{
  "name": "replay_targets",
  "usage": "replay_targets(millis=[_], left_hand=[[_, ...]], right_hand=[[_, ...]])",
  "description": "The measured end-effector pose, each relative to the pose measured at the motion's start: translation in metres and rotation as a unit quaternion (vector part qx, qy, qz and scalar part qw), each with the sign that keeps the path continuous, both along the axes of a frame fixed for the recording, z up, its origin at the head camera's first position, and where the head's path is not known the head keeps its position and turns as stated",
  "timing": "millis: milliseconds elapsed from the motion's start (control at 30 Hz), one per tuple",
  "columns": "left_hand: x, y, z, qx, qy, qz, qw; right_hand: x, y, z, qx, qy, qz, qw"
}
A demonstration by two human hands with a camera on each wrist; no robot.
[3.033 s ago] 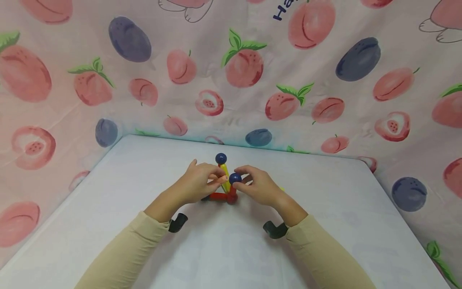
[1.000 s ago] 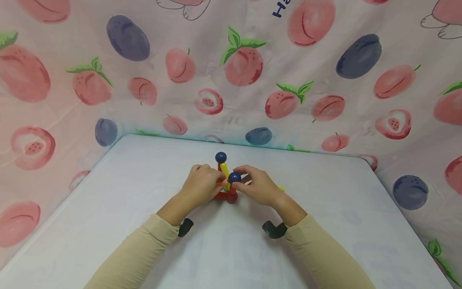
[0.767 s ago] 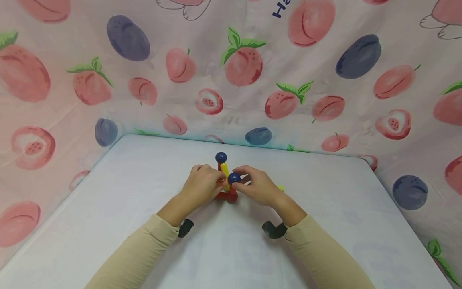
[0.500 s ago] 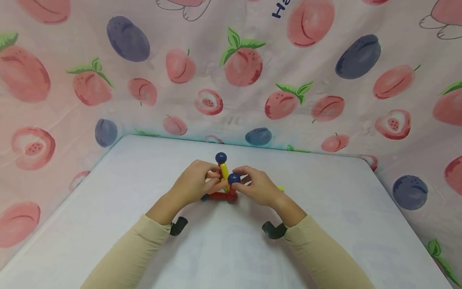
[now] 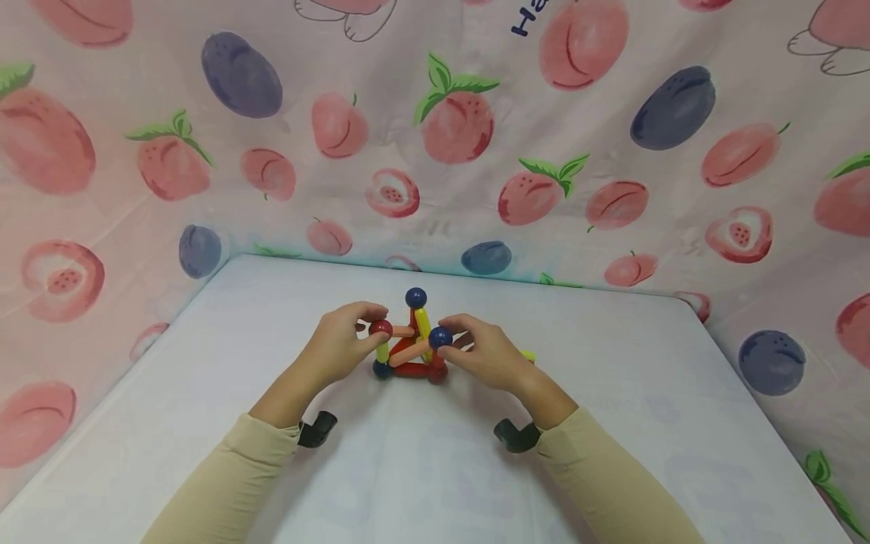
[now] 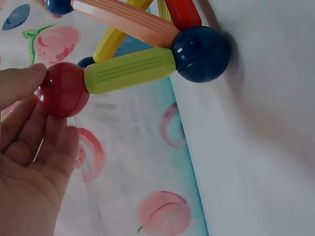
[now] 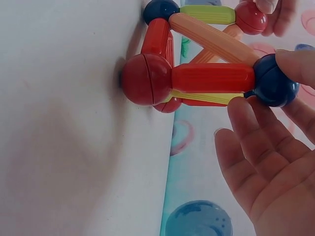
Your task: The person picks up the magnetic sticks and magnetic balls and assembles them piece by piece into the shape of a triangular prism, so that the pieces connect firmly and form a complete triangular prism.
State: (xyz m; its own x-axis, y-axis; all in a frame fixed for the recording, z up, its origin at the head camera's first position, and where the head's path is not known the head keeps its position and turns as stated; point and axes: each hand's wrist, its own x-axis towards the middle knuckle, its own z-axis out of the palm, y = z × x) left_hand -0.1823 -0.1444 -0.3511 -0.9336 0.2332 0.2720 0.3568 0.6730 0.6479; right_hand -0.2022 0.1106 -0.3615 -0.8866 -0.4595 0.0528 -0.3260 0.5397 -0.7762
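Note:
A frame of magnetic rods and balls stands on the table. My left hand (image 5: 340, 340) pinches a red ball (image 6: 63, 91) between thumb and fingers, on top of a lime green rod (image 6: 130, 71) that rises from a lower blue ball (image 6: 203, 54). At the other front corner, my right hand (image 5: 492, 351) pinches an upper blue ball (image 7: 275, 83) on a red rod (image 7: 214, 77) above a red base ball (image 7: 146, 79). An orange rod (image 7: 214, 39) slants from the lower blue ball to the upper one. Behind, another blue ball (image 5: 416, 298) tops the frame beside a yellow rod (image 5: 424, 323).
A white cloth covers the table (image 5: 408, 468). Fruit-printed fabric (image 5: 292, 211) hangs along its back and sides. A small yellow-green piece (image 5: 529, 355) shows partly behind my right wrist. Dark camera mounts (image 5: 518, 435) sit under both wrists.
My left hand has moved left off the orange rod and now pinches the red ball; the lime green rod and slanted orange rod show clearly. My right hand stays on its blue ball.

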Motion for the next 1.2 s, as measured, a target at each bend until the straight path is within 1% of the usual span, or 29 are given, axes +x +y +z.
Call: replay_targets(millis=[133, 267, 533, 833, 967, 1200], left_hand=[[0.001, 0.002, -0.001, 0.008, -0.015, -0.005, 0.9998], [0.002, 0.003, -0.001, 0.011, -0.017, -0.004, 0.9998], [0.003, 0.004, -0.001, 0.018, -0.024, -0.012, 0.9995], [0.004, 0.001, -0.002, 0.009, -0.007, -0.039, 0.9992], [0.004, -0.001, -0.003, 0.011, -0.017, -0.043, 0.9989], [0.003, -0.002, -0.003, 0.032, -0.035, -0.051, 0.9976]], right_hand=[[0.000, 0.000, -0.002, -0.001, 0.001, -0.004, 1.000], [0.001, 0.000, -0.003, -0.004, 0.002, -0.006, 1.000], [0.002, 0.004, -0.002, -0.009, 0.002, -0.001, 1.000], [0.004, 0.007, -0.001, -0.009, 0.006, -0.001, 1.000], [0.004, 0.007, -0.002, -0.009, 0.007, -0.001, 1.000], [0.004, 0.012, -0.002, -0.006, 0.016, 0.007, 1.000]])
